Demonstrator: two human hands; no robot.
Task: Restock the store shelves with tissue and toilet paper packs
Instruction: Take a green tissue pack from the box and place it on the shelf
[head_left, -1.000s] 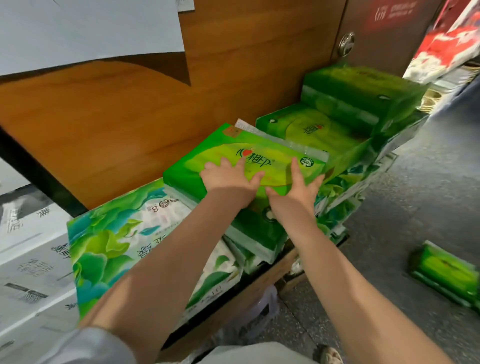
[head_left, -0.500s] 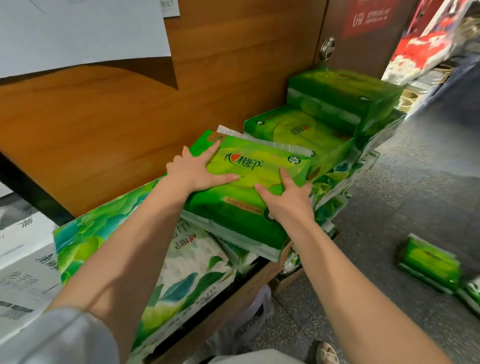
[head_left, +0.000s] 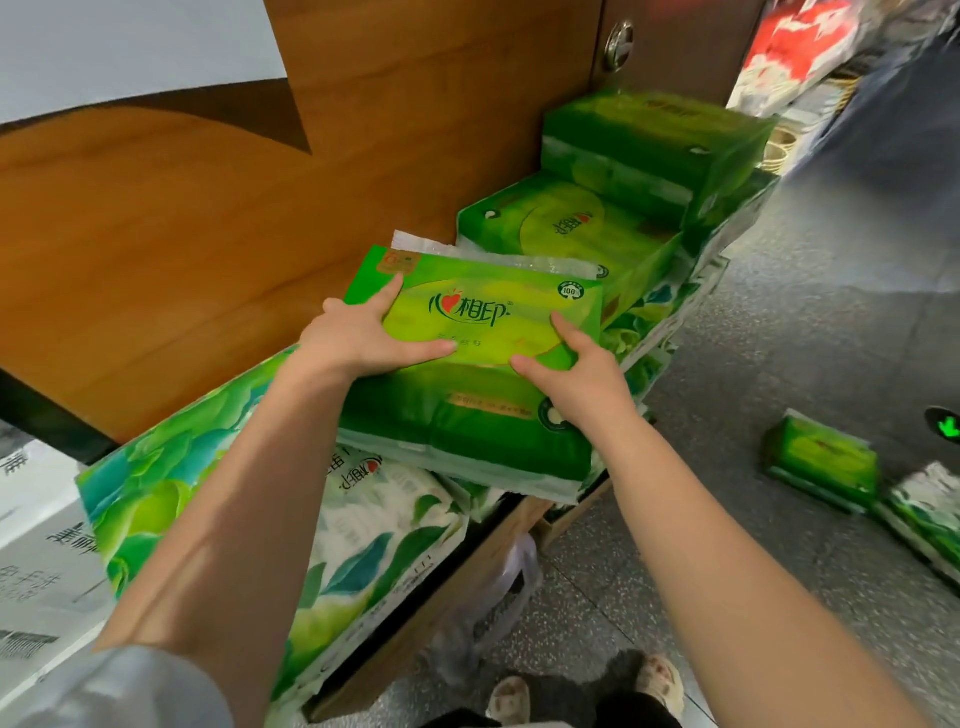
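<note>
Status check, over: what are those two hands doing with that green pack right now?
Left hand and right hand pressed flat on the green tissue pack. Pack sits atop the leaf-print packs, against the wooden panel. Two more packs on the floor.

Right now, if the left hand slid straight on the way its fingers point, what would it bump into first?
Probably the wooden wall. The left hand lies flat on the green tissue pack, pointing up and away across its top; depth is hard to judge.

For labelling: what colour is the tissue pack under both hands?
Bright green tissue pack, yellow-green centre; head view.
</note>
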